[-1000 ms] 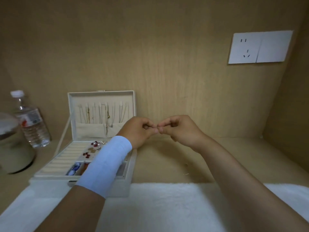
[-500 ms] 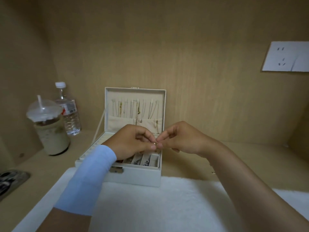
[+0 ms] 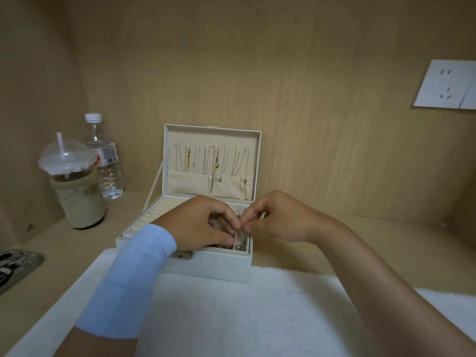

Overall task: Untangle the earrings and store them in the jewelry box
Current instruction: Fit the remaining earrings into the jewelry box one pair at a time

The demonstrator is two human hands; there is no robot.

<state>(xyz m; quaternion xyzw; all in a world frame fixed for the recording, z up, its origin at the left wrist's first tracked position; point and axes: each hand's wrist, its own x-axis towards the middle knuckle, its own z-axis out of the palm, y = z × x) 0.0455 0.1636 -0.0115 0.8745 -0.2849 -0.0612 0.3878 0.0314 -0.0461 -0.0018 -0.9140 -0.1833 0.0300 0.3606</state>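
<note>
Grip state: my left hand (image 3: pixel 203 222) and right hand (image 3: pixel 278 220) meet fingertip to fingertip. Each pinches the small metal earrings (image 3: pixel 240 227) between thumb and forefinger, and the other fingers are loosely curled. The earrings are almost wholly covered by my fingertips, so I cannot tell whether the pieces are separated or not.

Location: the pinch hangs directly above the white rectangular jewelry box (image 3: pixel 211 266), over the narrow compartment at its near right corner (image 3: pixel 240 244). That compartment sits just below the grip and already holds small items. Beyond the grip stands the open cream-lined lid (image 3: pixel 211 134), hung with thin chains (image 3: pixel 213 161). Nearer to me than the grip lies the white fluffy mat (image 3: pixel 231 318).

Handling, as a judgement:
- The earrings are very light, so I will barely feel their weight. Control comes from fingertip pressure alone.
- The metal is smooth and likely slippery; a relaxed pinch could drop a piece.
- Hooks and posts are thin and bend easily. Pull gently and do not twist.
- Take hold at the sturdier body of each earring, not at the fine wire.
- Work low over the compartment, so that a dropped piece falls into the box and not into the mat's pile.
</note>
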